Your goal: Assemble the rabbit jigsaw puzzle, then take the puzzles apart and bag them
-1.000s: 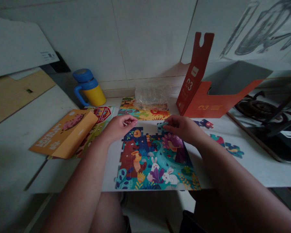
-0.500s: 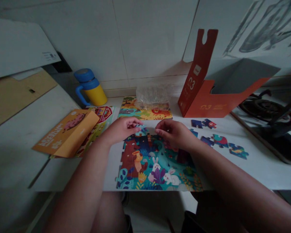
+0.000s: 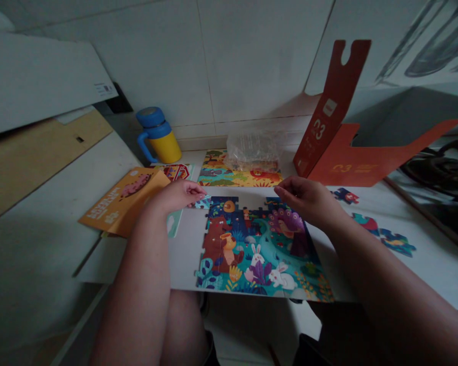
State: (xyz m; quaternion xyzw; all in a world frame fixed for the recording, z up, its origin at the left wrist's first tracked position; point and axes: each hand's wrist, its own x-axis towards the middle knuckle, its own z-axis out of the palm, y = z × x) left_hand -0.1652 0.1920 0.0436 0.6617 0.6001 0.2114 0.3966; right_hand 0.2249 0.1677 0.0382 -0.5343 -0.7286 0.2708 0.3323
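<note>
My left hand (image 3: 183, 195) is closed, its fingertips on a light-blue puzzle piece (image 3: 203, 202) just left of the puzzle's top left corner. Partly assembled, the jigsaw puzzle (image 3: 248, 249) lies flat before me, showing a bear, white rabbits and a peacock; its top edge has a gap in the middle. My right hand (image 3: 303, 198) hovers by the top right corner with thumb and fingers drawn together. Whether anything is between them cannot be seen. Loose pieces (image 3: 397, 242) lie right of that hand, some hidden behind it and the wrist.
An orange-red box (image 3: 351, 162) stands open at the back right, beside a stove (image 3: 438, 173). Behind the puzzle, a clear plastic bag (image 3: 252, 147) rests on a yellow animal picture (image 3: 217, 175). At left are an orange packet (image 3: 125, 198) and a blue-yellow mug (image 3: 164, 142).
My left hand has moved left with the light-blue piece, uncovering the puzzle's top left part. My right hand has shifted right. The view has turned slightly left.
</note>
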